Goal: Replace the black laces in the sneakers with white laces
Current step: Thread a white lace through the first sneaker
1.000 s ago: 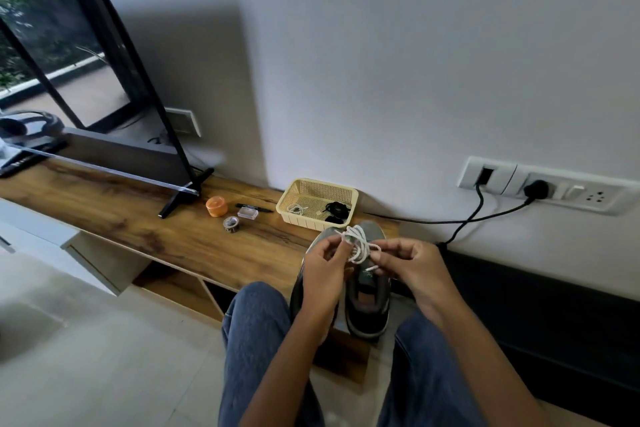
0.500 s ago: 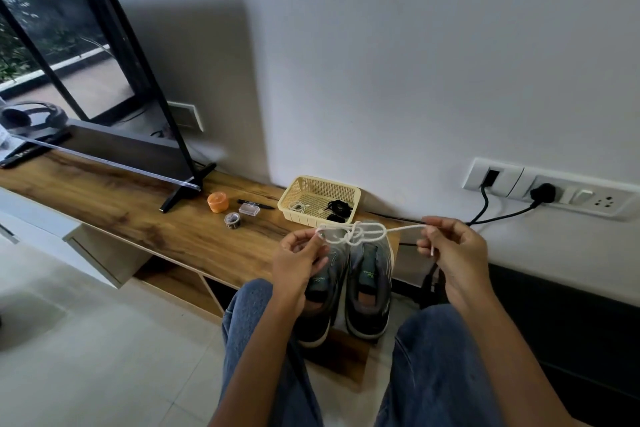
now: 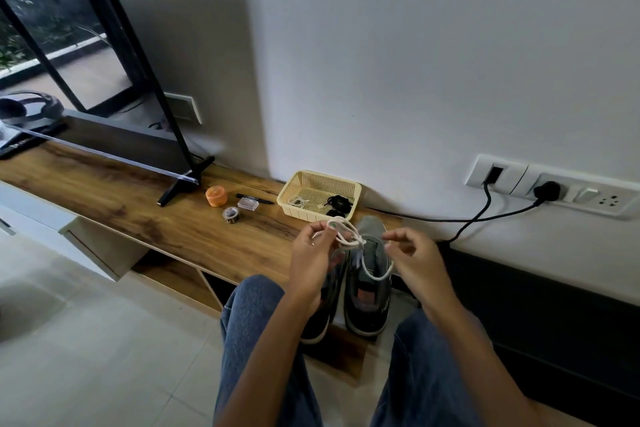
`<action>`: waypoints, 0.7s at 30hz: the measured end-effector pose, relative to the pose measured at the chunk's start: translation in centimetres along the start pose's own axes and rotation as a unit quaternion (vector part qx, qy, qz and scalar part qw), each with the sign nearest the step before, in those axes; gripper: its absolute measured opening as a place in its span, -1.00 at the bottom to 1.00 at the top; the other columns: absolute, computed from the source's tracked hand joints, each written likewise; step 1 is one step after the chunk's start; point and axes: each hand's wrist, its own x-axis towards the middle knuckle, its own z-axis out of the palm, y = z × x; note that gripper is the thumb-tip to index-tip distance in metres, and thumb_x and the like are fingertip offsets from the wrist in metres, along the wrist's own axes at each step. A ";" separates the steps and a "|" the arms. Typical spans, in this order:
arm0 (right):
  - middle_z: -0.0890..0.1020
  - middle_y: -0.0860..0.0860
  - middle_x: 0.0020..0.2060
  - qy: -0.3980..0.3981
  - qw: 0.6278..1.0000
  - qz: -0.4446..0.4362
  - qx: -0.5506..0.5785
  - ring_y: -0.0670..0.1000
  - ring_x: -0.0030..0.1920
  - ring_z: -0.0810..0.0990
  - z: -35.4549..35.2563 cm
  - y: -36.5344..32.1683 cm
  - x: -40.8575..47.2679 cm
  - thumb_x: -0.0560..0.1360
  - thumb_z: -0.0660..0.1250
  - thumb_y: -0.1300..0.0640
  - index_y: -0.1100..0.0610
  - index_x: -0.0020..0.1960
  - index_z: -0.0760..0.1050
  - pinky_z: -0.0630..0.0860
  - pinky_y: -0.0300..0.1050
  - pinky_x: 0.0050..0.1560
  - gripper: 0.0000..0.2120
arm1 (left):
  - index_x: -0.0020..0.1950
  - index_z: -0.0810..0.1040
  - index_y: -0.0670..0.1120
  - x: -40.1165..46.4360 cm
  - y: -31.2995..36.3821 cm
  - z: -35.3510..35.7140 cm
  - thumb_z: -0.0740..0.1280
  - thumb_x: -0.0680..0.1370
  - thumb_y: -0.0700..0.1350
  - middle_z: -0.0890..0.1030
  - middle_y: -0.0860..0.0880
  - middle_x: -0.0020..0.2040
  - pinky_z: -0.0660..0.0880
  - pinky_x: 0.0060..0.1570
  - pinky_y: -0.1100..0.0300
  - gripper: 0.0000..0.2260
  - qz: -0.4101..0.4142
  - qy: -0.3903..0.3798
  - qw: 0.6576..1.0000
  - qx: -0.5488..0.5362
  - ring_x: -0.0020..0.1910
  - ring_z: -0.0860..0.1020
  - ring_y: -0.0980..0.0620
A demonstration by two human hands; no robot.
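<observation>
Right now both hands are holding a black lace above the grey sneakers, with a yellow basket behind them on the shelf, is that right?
Not quite: the lace is white, not black, as the head view shows. The left hand and right hand do hold it above the grey sneakers, with the yellow basket behind on the shelf. The black laces lie in that basket.

Left hand (image 3: 313,253) and right hand (image 3: 414,258) pinch white lace (image 3: 349,241) above sneakers (image 3: 369,284).
</observation>
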 end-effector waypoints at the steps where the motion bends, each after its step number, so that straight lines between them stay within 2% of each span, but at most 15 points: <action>1: 0.60 -0.04 -0.04 -0.011 1.000 -0.027 -0.005 -0.11 -0.01 0.55 0.5 -0.2 -0.1 0.52 0.32 0.16 0.02 -0.03 0.58 0.43 -0.24 -0.09 -0.91 | 0.05 0.52 -0.16 -0.1 0.0 0.2 0.29 0.60 -0.13 0.70 -0.04 -0.16 0.55 -0.15 0.21 -0.89 0.009 -0.007 1.000 0.008 -0.15 0.66 0.08; 4: 0.64 -0.15 -0.13 -0.050 0.997 -0.054 -0.032 -0.20 -0.05 0.57 1.8 -0.6 -0.4 0.45 0.41 -0.03 -0.04 -0.04 0.61 0.45 -0.13 0.00 -0.88 | 0.02 0.54 -0.16 -0.3 0.1 0.7 0.29 0.60 -0.16 0.69 -0.03 -0.19 0.53 -0.16 0.25 -0.91 0.019 -0.018 0.999 0.025 -0.17 0.65 0.09; 6: 0.64 -0.21 -0.19 -0.021 0.995 -0.051 -0.083 -0.20 -0.05 0.58 2.1 -0.5 -0.4 0.41 0.42 -0.12 -0.10 -0.10 0.60 0.43 0.02 0.07 -0.87 | 0.02 0.54 -0.18 -0.4 0.1 0.7 0.29 0.60 -0.18 0.69 -0.02 -0.22 0.53 -0.20 0.28 -0.92 0.019 -0.016 0.999 0.020 -0.22 0.65 0.10; 9: 0.64 -0.20 -0.21 0.016 0.988 -0.065 -0.136 -0.14 -0.04 0.59 2.0 -0.8 -0.4 0.44 0.43 0.00 -0.12 -0.14 0.59 0.36 0.04 0.14 -0.98 | 0.00 0.54 -0.19 -0.5 0.2 0.5 0.29 0.59 -0.22 0.68 -0.04 -0.25 0.54 -0.29 0.30 -0.94 0.010 -0.014 1.000 -0.007 -0.28 0.65 0.10; 13: 0.63 -0.18 -0.27 0.026 0.984 -0.111 -0.139 -0.09 -0.18 0.61 2.2 -0.6 -0.6 0.43 0.41 0.10 -0.06 -0.01 0.61 0.51 0.12 0.02 -0.85 | -0.01 0.54 -0.18 -0.3 0.1 0.3 0.32 0.57 -0.21 0.67 -0.08 -0.23 0.54 -0.35 0.27 -0.95 -0.011 -0.003 0.999 -0.038 -0.29 0.65 0.07; 15: 0.60 -0.13 -0.33 0.041 0.987 -0.118 -0.105 -0.12 -0.28 0.57 2.1 -0.5 -0.7 0.43 0.39 0.21 -0.01 -0.02 0.58 0.54 -0.10 -0.12 -0.83 | -0.05 0.54 -0.15 -0.3 0.2 0.5 0.31 0.57 -0.22 0.65 -0.09 -0.24 0.53 -0.38 0.29 -0.97 -0.031 0.002 0.997 -0.065 -0.31 0.64 0.08; 17: 0.58 -0.05 -0.35 0.059 0.991 -0.109 -0.042 -0.15 -0.38 0.50 1.7 -0.7 -0.9 0.42 0.34 0.32 0.05 -0.07 0.56 0.44 -0.34 -0.31 -0.81 | -0.06 0.53 -0.15 -0.3 0.2 0.5 0.31 0.57 -0.24 0.61 -0.07 -0.26 0.56 -0.36 0.27 -0.97 -0.050 0.014 0.994 -0.097 -0.35 0.61 0.09; 19: 0.56 -0.01 -0.34 0.061 0.994 -0.077 0.050 -0.14 -0.40 0.46 1.3 -1.0 -0.9 0.42 0.30 0.38 0.09 -0.11 0.56 0.43 -0.32 -0.36 -0.79 | -0.05 0.54 -0.14 -0.2 0.3 0.3 0.31 0.57 -0.25 0.58 -0.04 -0.31 0.55 -0.37 0.27 -0.96 -0.061 0.023 0.992 -0.105 -0.39 0.56 0.12; 21: 0.56 0.00 -0.32 0.056 0.988 -0.021 0.146 -0.10 -0.34 0.48 1.2 -1.2 -0.8 0.45 0.27 0.40 0.11 -0.13 0.55 0.46 -0.20 -0.29 -0.78 | -0.06 0.56 -0.11 -0.3 0.3 0.2 0.31 0.56 -0.25 0.59 0.01 -0.37 0.51 -0.41 0.30 -0.94 -0.069 0.022 0.994 -0.078 -0.44 0.53 0.15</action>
